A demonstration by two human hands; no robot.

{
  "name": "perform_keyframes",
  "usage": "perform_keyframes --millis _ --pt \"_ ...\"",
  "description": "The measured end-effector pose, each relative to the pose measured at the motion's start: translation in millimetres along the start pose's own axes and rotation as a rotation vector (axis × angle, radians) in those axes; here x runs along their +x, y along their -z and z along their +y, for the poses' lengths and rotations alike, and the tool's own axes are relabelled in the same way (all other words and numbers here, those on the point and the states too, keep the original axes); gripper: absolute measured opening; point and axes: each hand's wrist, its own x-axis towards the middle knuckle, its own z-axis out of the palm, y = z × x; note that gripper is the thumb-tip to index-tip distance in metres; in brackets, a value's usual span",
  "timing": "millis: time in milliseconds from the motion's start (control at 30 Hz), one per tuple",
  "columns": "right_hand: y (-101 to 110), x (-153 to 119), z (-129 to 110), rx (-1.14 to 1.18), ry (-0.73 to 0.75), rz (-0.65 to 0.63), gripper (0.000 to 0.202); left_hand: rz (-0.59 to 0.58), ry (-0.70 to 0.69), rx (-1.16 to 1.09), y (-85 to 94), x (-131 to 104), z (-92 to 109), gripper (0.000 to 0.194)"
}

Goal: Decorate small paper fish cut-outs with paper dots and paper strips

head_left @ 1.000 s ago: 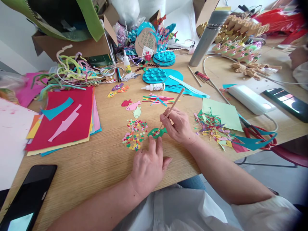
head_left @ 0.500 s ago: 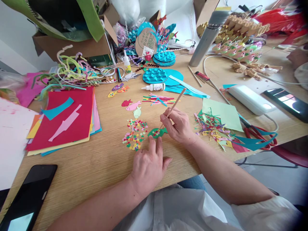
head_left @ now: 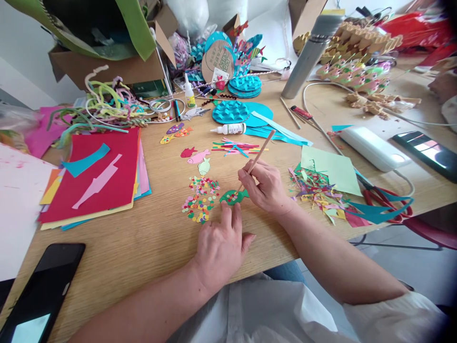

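Observation:
A green paper fish with small coloured dots lies flat on the table. Two fingertips of my left hand rest on its lower edge, the fingers stretched out and the thumb apart. My right hand grips a thin wooden stick, whose lower tip meets the fish. Left of the fish are loose paper dots and small confetti pieces. Farther back lie a pale green fish, a pink fish, a red fish and a white glue bottle.
Stacked coloured paper and a black phone are at the left. Paper scraps, red-handled scissors and a white power bank lie right. A grey flask stands behind. Another person's hand shows far right.

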Motion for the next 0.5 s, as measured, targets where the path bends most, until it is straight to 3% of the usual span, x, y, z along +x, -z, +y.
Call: perform_keyframes --millis 500 --pt "-1.7 -8.5 -3.6 0.194 -0.295 0.123 0.029 0.02 -0.024 0.022 -2.5 -1.4 2.4 0.065"
